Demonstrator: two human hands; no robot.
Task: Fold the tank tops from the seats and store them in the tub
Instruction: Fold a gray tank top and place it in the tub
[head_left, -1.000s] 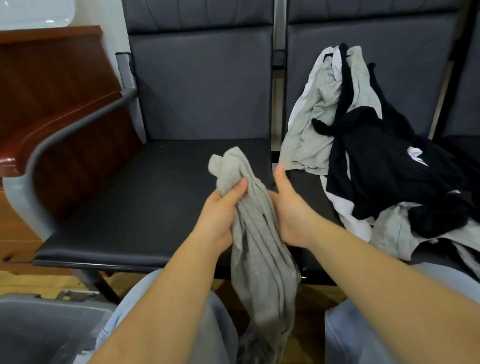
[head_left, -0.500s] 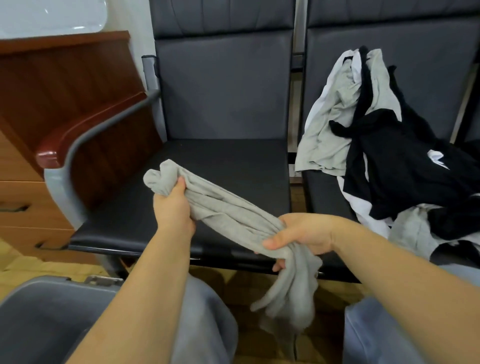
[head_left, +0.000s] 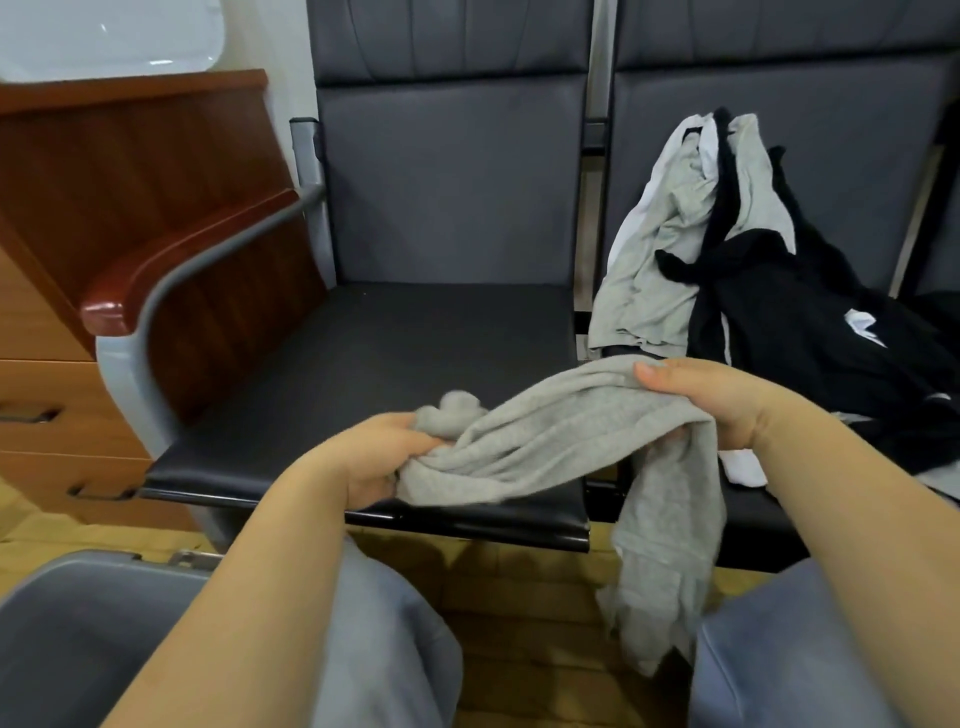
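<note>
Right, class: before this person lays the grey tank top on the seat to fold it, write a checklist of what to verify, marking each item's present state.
1. Left hand grips one end of the grey tank top: ok.
2. Right hand grips the other part: ok.
3. Top spread flat: not ok, bunched, one end dangling.
4. Left seat free for folding: ok.
5. Pile of tops clear of that seat: ok.
6. Tub within reach: cannot tell.

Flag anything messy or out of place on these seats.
The pile on the right seat is a tangle of grey, black and white tops, some draped up the backrest, none folded. The grey top held by the left hand and right hand is bunched, one end dangling off the seat edge. Nothing looks damaged.
</note>
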